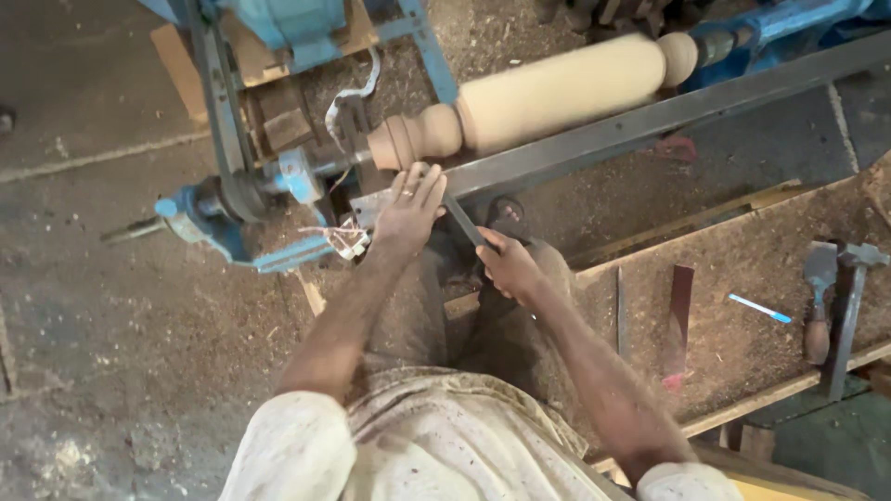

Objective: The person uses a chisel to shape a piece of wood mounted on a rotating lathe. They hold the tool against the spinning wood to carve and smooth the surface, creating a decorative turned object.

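— What's closest to the camera?

— At the bottom of the frame I see the pale, dusty shirt (436,445), with both bare forearms running up toward the centre. My right hand (509,267), just right of centre, is wrapped tight around the handle end of a dark turning chisel (464,223).

— And the other hand?

— My left hand (410,209) lies above and left of it, fingers spread flat and pressing down on the chisel blade where it crosses the grey steel rest bar (650,121). It presses rather than clasps; the palm side is hidden from me.

— Where does the tool point?

— Up and left, its tip under the left fingers, right at the beaded end of the pale wooden spindle (548,93). I can't tell whether the edge touches the wood.

— Where is the spindle?

— In the upper middle of the frame, slanting up to the right, mounted in the blue lathe (241,213), whose frame fills the upper left.

— Anything to the side?

— At the right, on a sawdust-covered wooden bench (742,306), lie a flat dark blade (679,315), a blue pen (759,308), a wooden-handled chisel (819,297) and a grey metal hammer (849,315). Sawdust covers the floor (93,325) at the left.
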`<state>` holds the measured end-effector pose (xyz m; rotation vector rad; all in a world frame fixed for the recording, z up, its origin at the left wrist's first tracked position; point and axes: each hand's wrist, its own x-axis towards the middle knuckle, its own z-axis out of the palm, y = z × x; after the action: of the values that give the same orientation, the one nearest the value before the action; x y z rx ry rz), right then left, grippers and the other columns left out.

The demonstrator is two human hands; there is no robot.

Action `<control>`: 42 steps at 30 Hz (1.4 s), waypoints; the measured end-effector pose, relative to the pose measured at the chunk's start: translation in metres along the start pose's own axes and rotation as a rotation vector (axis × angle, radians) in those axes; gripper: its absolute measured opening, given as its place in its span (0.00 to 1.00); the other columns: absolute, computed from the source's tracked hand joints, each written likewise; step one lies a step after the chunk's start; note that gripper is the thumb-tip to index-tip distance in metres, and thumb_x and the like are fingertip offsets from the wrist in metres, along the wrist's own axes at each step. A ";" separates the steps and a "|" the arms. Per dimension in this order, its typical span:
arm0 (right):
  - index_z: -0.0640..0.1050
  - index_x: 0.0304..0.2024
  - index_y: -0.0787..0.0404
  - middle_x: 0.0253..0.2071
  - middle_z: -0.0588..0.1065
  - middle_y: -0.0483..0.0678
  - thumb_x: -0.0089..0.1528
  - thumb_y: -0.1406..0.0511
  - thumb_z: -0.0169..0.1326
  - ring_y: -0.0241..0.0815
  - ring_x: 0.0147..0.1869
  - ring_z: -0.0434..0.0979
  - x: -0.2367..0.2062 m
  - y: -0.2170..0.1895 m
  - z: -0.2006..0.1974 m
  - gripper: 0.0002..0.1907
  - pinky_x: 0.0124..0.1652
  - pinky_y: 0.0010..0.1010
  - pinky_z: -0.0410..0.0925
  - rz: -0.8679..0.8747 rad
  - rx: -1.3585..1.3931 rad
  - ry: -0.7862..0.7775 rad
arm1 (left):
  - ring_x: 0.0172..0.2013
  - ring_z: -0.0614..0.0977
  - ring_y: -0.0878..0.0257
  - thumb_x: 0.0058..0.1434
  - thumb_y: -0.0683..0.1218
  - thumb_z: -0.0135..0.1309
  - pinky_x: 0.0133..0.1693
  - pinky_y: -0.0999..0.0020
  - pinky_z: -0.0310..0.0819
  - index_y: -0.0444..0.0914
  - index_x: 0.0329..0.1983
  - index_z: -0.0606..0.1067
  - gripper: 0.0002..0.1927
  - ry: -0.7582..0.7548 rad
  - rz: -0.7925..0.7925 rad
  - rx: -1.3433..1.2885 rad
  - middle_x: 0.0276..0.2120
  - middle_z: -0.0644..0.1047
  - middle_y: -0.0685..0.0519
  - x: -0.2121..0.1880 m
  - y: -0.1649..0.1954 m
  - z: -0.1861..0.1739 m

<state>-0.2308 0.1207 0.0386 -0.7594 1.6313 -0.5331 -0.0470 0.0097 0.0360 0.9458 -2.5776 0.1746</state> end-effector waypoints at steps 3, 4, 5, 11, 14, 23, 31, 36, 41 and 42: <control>0.74 0.66 0.54 0.25 0.72 0.42 0.69 0.63 0.49 0.30 0.27 0.70 -0.018 0.036 0.016 0.22 0.28 0.23 0.67 -0.285 -0.043 0.213 | 0.68 0.68 0.44 0.69 0.55 0.51 0.68 0.50 0.60 0.39 0.72 0.64 0.31 -0.251 -0.219 -0.150 0.68 0.68 0.44 -0.060 0.007 -0.036; 0.73 0.67 0.55 0.29 0.73 0.43 0.69 0.64 0.48 0.32 0.29 0.69 -0.020 0.045 0.024 0.22 0.29 0.26 0.67 -0.296 0.025 0.290 | 0.70 0.69 0.46 0.70 0.57 0.51 0.69 0.50 0.62 0.40 0.73 0.64 0.32 -0.287 -0.418 -0.481 0.70 0.68 0.45 -0.095 0.001 -0.057; 0.72 0.67 0.57 0.32 0.73 0.44 0.69 0.64 0.48 0.35 0.31 0.69 -0.025 0.055 0.037 0.23 0.31 0.28 0.67 -0.297 0.098 0.371 | 0.71 0.69 0.47 0.70 0.60 0.51 0.69 0.51 0.64 0.42 0.74 0.64 0.33 -0.321 -0.613 -0.815 0.71 0.67 0.45 -0.123 -0.001 -0.073; 0.72 0.66 0.64 0.57 0.76 0.56 0.69 0.66 0.53 0.53 0.59 0.76 -0.008 0.043 0.079 0.22 0.56 0.38 0.69 -0.754 -0.219 0.303 | 0.52 0.78 0.47 0.68 0.60 0.47 0.51 0.47 0.71 0.50 0.75 0.64 0.32 -0.730 -1.475 -0.285 0.58 0.75 0.44 -0.244 -0.015 -0.116; 0.74 0.65 0.62 0.57 0.77 0.57 0.68 0.63 0.55 0.53 0.60 0.80 -0.017 0.043 0.090 0.22 0.54 0.36 0.70 -0.743 -0.369 0.080 | 0.45 0.81 0.46 0.68 0.58 0.49 0.44 0.48 0.75 0.48 0.72 0.67 0.29 -0.797 -1.427 -0.661 0.52 0.78 0.44 -0.263 -0.014 -0.104; 0.71 0.69 0.57 0.33 0.71 0.43 0.71 0.64 0.49 0.33 0.31 0.67 -0.005 0.069 0.054 0.23 0.29 0.25 0.63 -0.322 0.312 0.232 | 0.63 0.76 0.47 0.65 0.43 0.50 0.63 0.55 0.70 0.39 0.65 0.73 0.23 -0.021 -0.492 -0.680 0.61 0.77 0.44 -0.081 0.016 0.010; 0.62 0.74 0.46 0.19 0.65 0.37 0.69 0.63 0.48 0.28 0.18 0.59 0.003 0.073 0.054 0.30 0.18 0.22 0.56 -0.024 0.539 0.122 | 0.66 0.73 0.51 0.62 0.44 0.49 0.67 0.56 0.67 0.33 0.63 0.71 0.25 -0.031 0.423 -0.221 0.65 0.72 0.45 0.026 -0.021 0.042; 0.64 0.74 0.46 0.19 0.64 0.38 0.69 0.64 0.48 0.28 0.18 0.58 0.003 0.078 0.044 0.29 0.18 0.22 0.57 -0.032 0.410 0.096 | 0.65 0.73 0.48 0.61 0.46 0.50 0.66 0.56 0.68 0.32 0.60 0.72 0.24 0.004 0.434 -0.149 0.61 0.74 0.42 0.017 -0.022 0.052; 0.65 0.73 0.49 0.20 0.64 0.37 0.68 0.65 0.49 0.27 0.19 0.58 0.009 0.085 0.026 0.29 0.20 0.21 0.57 -0.061 0.404 0.038 | 0.64 0.74 0.47 0.61 0.46 0.50 0.66 0.55 0.69 0.31 0.59 0.73 0.24 0.047 0.422 -0.105 0.60 0.75 0.41 0.016 -0.020 0.055; 0.65 0.73 0.49 0.20 0.64 0.37 0.68 0.65 0.49 0.28 0.19 0.58 0.010 0.086 0.023 0.29 0.20 0.22 0.57 -0.024 0.395 0.036 | 0.64 0.74 0.47 0.61 0.46 0.50 0.66 0.55 0.69 0.31 0.59 0.73 0.24 0.046 0.420 -0.109 0.60 0.75 0.41 0.016 -0.020 0.056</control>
<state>-0.2250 0.1736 -0.0330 -0.4772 1.4875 -0.8603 -0.0631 -0.0290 -0.0088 0.3486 -2.6800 0.1643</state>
